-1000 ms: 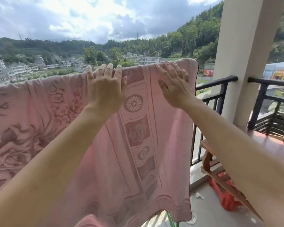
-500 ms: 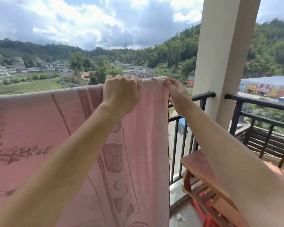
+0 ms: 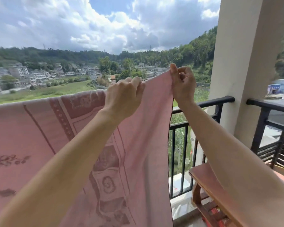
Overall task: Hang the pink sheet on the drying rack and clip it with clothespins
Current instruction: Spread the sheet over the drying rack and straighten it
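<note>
Sheet (image 3: 44, 138) is draped over a line or bar that I can't see; it's hidden under the cloth, so the rack itself isn't visible. Most of the top edge lies flat to the left. The right end is lifted off and held up in the air.

Left hand (image 3: 124, 97) is closed, pinching the top edge just left of the corner. Right hand (image 3: 183, 86) is closed on the corner itself, raised a bit higher than the left. No clothespins in view, so nothing is clipped yet, as far as I can tell.

Risks, my read:
- Right end is off its support. If either grip slips, the corner drops and the hang goes uneven w/ more weight on one side, and the sheet could slide off.
- Open balcony, railing (image 3: 203, 104) just beside the sheet's right edge. A gust could flip the loose end over the rail, esp. w/o pins.
- Pulling too hard to the right could drag the rest along and bunch it.
- Pins need a free hand; letting go before the corner is laid down loses the tension.
</note>
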